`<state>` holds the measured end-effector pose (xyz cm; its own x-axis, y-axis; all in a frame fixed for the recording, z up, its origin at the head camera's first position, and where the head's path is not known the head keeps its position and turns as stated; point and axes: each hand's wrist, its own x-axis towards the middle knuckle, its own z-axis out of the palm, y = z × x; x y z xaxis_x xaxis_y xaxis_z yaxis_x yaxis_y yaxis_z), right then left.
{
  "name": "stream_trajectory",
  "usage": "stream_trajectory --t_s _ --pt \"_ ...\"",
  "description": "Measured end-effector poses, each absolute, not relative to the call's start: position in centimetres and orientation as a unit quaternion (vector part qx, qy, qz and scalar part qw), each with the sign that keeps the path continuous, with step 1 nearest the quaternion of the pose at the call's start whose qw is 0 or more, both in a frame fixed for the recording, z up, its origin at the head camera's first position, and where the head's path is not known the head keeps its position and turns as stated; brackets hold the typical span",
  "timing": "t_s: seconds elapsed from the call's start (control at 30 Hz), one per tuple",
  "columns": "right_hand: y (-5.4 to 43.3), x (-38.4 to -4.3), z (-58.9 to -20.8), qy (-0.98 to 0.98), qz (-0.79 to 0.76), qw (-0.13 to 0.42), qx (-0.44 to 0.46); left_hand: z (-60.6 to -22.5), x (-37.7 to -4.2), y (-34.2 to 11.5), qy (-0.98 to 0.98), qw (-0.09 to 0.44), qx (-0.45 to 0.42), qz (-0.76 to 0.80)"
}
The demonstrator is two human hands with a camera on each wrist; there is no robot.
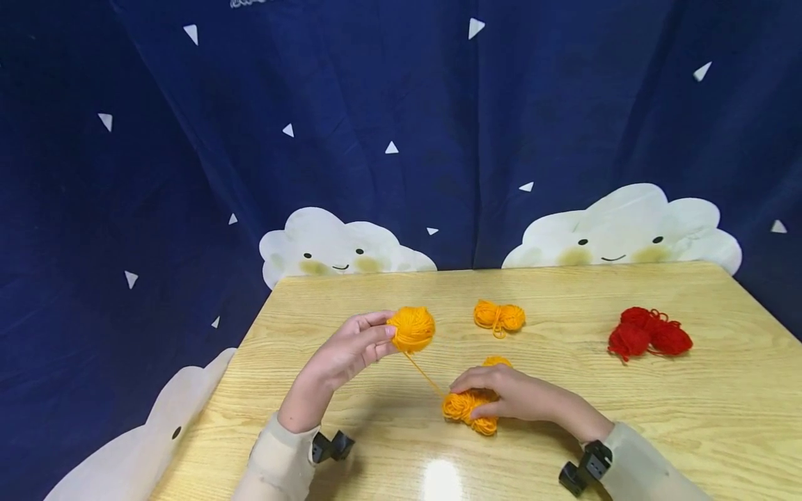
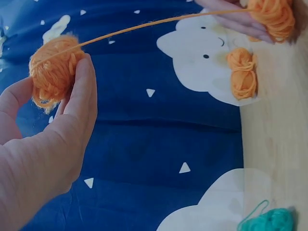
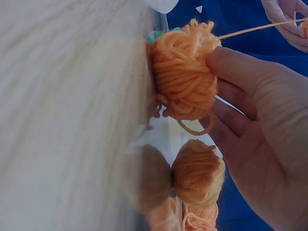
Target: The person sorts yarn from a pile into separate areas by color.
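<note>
My left hand [image 1: 351, 351] is raised above the table and holds a ball of orange yarn [image 1: 412, 329] between thumb and fingers. From that ball a taut orange strand [image 1: 424, 372] runs to a looser orange yarn skein [image 1: 464, 407] on the tabletop. The right hand [image 1: 510, 393] grips this skein, thumb on the near side; the right wrist view shows a loop [image 3: 204, 126] hanging from it. Just behind the right hand sits another orange yarn ball [image 1: 497, 361], partly hidden by the hand in the head view.
Farther back on the wooden table [image 1: 564, 445] lies an orange skein tied at its middle [image 1: 499, 316]. Red yarn bundles [image 1: 648, 335] lie at the right. Teal yarn [image 2: 269, 221] shows in the left wrist view. A dark blue curtain [image 1: 388, 83] hangs behind the table.
</note>
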<state>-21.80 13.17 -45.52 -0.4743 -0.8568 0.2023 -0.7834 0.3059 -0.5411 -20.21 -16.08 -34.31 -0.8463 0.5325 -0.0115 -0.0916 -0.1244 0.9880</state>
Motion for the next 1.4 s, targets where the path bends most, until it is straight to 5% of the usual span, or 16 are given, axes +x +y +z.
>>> stream_trajectory --t_s 0.67,1.4 --pt "13.1 -21.7 -45.1 0.816 -0.295 0.09 -0.489 -32.5 -19.7 -17.2 0.614 0.117 0.161 0.764" --pt "14.3 -20.9 -44.4 0.819 -0.261 0.123 -0.496 -32.7 -20.8 -17.4 0.596 0.014 0.053 0.801"
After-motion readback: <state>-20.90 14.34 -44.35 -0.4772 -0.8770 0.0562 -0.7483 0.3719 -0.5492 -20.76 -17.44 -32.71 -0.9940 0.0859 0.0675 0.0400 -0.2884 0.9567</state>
